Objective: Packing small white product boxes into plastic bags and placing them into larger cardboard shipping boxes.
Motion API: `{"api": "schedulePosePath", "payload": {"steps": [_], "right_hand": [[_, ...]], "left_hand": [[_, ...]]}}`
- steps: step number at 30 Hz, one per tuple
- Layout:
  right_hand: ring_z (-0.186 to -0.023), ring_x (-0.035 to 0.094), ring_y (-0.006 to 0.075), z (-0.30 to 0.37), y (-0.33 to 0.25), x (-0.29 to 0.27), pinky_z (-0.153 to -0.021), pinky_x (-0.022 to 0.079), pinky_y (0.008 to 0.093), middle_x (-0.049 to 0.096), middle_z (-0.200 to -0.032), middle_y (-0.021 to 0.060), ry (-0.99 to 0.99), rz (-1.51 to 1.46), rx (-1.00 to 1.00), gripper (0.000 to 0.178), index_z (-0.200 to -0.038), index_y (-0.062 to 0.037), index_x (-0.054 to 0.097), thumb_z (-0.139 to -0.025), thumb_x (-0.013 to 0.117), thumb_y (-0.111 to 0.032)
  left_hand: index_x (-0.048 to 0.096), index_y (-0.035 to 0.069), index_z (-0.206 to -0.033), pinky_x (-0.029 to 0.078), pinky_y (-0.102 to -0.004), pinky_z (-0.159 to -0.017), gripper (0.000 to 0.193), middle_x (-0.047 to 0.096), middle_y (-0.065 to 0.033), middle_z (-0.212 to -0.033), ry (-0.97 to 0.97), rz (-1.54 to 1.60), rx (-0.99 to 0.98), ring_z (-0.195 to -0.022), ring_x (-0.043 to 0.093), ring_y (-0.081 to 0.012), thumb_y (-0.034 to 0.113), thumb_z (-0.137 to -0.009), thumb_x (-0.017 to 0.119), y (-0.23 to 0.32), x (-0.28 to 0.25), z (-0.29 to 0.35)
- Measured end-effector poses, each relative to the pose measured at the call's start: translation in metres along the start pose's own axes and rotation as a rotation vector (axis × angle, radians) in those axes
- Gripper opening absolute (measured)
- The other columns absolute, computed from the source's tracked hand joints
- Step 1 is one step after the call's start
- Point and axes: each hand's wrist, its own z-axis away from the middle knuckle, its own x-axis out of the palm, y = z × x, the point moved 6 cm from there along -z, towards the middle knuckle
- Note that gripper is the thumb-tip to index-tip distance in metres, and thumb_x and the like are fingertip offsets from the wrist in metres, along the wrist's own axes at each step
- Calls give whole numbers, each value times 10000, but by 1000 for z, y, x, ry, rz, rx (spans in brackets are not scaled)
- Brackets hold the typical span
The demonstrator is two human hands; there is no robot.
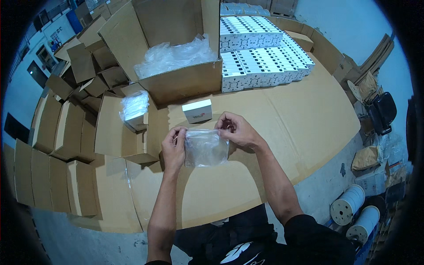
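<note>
Between my two hands hangs a clear plastic bag, flat and see-through, above the cardboard-covered table. My left hand pinches its upper left corner. At the upper right corner, the fingers of my right hand are closed on the bag's edge. Just beyond the bag a small white box with a little red mark stands on the table. To the left, an open carton holds a stack of plastic-wrapped items.
A large open carton full of loose clear bags stands at the back. Rows of white boxes are stacked right of it. Brown cartons crowd the left. Cable spools and a black chair are on the right.
</note>
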Motion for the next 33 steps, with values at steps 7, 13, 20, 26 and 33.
{"api": "schedulePosePath", "payload": {"steps": [7,13,20,26,33], "right_hand": [[-712,563,57,2,-4,32,-635,467,230,672,-827,-3,-208,161,11,162,-1058,7,687,-944,687,-109],[-698,569,99,-2,5,17,-654,483,283,673,-793,39,-63,137,26,176,-989,15,683,-980,634,-154],[-712,561,94,2,-5,35,-654,481,299,647,-762,36,50,232,-50,189,-965,19,661,-1020,597,-150],[-631,545,160,-5,2,35,-630,469,366,632,-710,170,163,248,-155,261,-970,43,656,-1016,588,-205],[-634,581,116,1,7,33,-595,467,313,642,-698,86,420,97,-105,266,-961,17,682,-1024,591,-225]], "left_hand": [[700,-1,-1070,426,-197,-614,192,645,21,-882,-112,-97,197,-735,529,-30,170,-1032,622,24,18,11],[730,-11,-1032,501,-235,-618,156,690,-16,-788,-142,-249,99,-695,600,-55,123,-958,702,25,12,13],[724,-39,-999,509,-254,-607,140,695,-40,-755,-196,-319,224,-662,609,-64,86,-963,674,26,19,13],[669,37,-976,422,-226,-559,291,614,7,-735,101,-123,181,-645,547,-47,276,-1069,531,10,-14,0],[661,38,-1032,527,-247,-670,306,633,12,-862,6,120,-100,-747,574,-61,302,-1082,516,-5,12,19]]}}
